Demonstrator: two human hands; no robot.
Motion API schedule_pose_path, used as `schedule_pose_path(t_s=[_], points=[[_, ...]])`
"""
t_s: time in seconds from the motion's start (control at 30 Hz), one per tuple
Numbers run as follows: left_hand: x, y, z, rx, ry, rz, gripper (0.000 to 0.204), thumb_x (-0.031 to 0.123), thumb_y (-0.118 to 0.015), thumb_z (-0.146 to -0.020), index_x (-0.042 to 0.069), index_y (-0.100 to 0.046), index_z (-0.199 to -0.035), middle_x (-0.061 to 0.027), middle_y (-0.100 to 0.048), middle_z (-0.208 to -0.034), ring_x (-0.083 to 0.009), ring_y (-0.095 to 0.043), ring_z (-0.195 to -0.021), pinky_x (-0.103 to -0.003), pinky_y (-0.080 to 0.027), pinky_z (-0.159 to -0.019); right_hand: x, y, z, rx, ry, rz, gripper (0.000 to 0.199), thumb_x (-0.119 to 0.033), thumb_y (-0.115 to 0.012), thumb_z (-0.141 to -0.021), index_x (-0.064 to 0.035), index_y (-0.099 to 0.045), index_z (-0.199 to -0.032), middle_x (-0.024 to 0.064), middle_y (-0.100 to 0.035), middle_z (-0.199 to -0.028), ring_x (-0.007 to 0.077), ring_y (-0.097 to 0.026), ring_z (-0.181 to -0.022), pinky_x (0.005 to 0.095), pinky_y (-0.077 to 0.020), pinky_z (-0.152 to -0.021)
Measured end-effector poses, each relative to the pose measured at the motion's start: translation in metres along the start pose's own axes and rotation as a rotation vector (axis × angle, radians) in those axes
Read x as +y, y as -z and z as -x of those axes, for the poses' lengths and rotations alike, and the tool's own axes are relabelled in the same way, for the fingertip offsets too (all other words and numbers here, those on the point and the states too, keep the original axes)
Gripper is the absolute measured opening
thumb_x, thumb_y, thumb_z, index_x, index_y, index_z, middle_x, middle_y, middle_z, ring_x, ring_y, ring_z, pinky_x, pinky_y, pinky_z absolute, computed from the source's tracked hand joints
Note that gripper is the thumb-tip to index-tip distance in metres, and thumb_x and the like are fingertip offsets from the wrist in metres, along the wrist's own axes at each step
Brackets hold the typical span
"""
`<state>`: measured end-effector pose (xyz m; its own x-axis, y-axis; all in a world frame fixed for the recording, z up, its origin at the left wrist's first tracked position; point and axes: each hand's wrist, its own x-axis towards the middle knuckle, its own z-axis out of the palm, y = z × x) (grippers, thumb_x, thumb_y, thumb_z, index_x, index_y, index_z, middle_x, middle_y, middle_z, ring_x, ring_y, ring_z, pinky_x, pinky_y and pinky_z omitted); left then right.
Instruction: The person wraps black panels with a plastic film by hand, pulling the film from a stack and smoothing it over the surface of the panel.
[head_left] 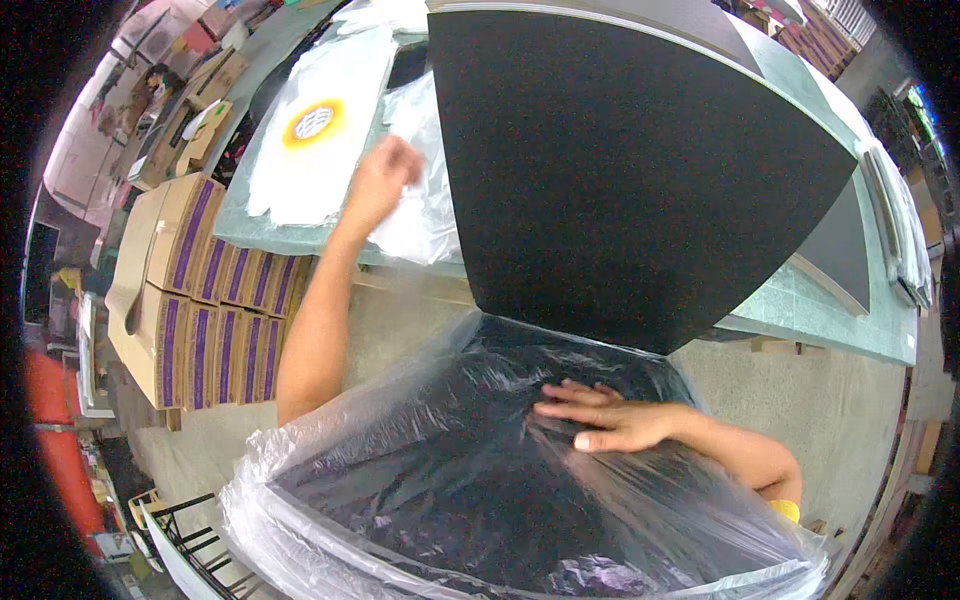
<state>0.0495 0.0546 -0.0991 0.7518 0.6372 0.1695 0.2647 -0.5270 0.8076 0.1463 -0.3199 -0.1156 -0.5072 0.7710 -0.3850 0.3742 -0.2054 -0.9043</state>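
The right hand (615,424), fingers apart, is apparently smoothing clear plastic (268,470) over the dark board (420,490) nearest the person; the next move likely calls for a light palm. The left hand (383,178) is hovering over the desk (285,238), its fingers too blurred to tell.

The view came from a fisheye camera worn on the left of the person's head. It looked down and ahead, nearest the right hand (622,422), with the worktop (845,328) farther off and straight edges bowed.
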Motion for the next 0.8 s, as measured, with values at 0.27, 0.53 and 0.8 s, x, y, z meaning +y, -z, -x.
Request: schedule_pose_path(t_s=[0.27,0.53,0.8], points=[[-0.042,-0.033,0.019,-0.067,-0.153,-0.419,0.018,0.018,-0.052,-0.078,0.000,-0.049,-0.081,-0.0182,-0.053,-0.078,-0.0323,-0.051,-0.078,-0.037,-0.041,-0.067,0.115,0.021,0.013,0.111,-0.468,-0.065,0.076,-0.065,-0.030,-0.077,-0.0156,-0.018,-0.134,0.0151,-0.007,-0.139,0.0295,-0.003,-0.129,0.0430,-0.0054,-0.102],[0.030,0.011,-0.014,0.268,0.088,0.773,0.017,0.019,-0.050,-0.085,0.003,-0.044,-0.082,-0.0044,-0.047,-0.070,-0.0137,-0.046,-0.068,-0.027,-0.040,-0.064,0.130,0.022,0.009,0.087,-0.463,-0.045,0.077,-0.068,-0.023,-0.077,-0.0182,-0.014,-0.135,0.0137,-0.004,-0.140,0.0291,0.000,-0.129,0.0440,-0.0023,-0.102],[-0.012,0.037,-0.022,-0.009,0.053,-0.301,0.028,0.014,-0.061,-0.070,0.000,-0.056,-0.094,-0.0125,-0.059,-0.086,-0.0194,-0.056,-0.081,-0.028,-0.042,-0.079,0.126,0.020,0.010,0.146,-0.494,0.003,0.082,-0.069,-0.023,-0.075,-0.0111,-0.020,-0.133,0.0140,-0.012,-0.139,0.0287,-0.007,-0.129,0.0403,-0.0039,-0.103]])
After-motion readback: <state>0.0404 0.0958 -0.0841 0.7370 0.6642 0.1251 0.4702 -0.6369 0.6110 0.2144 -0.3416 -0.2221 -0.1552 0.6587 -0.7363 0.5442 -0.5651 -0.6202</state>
